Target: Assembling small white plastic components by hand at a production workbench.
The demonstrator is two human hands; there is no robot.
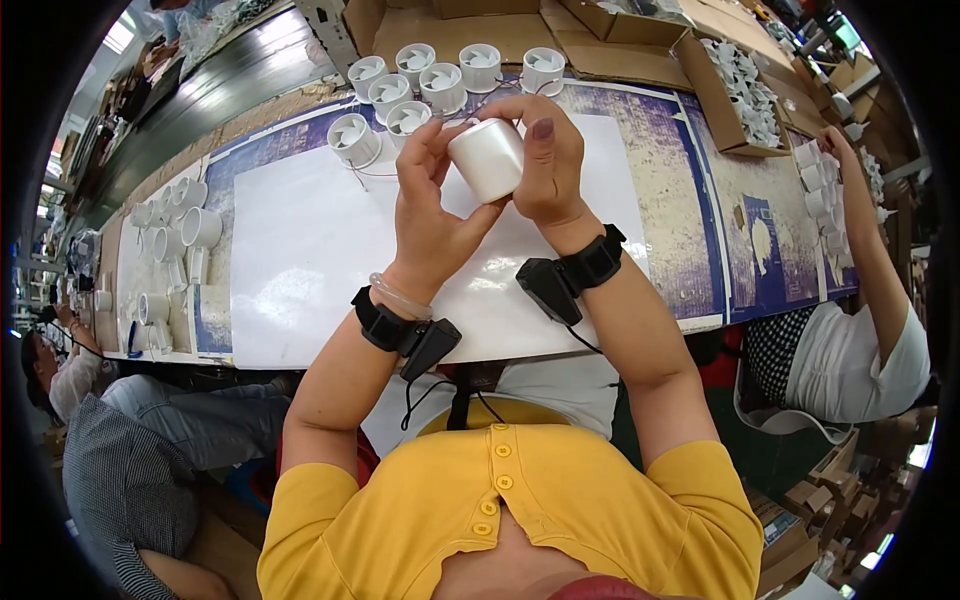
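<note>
Between my two hands I hold a smooth white cylindrical housing, lifted above the white sheet on the table. My left hand wraps its left side, fingers curled behind it. My right hand grips the right side, with the thumb along the edge. The far end of the housing is hidden from me. Just beyond my hands stands a group of white round fan housings with blades inside and thin dark wires. The closest of these is a fan housing left of my left hand.
White cylindrical parts cluster on the table's left. A cardboard box of small white parts stands at the far right. Beyond it a co-worker's arm reaches to stacked white parts. Another person sits at left.
</note>
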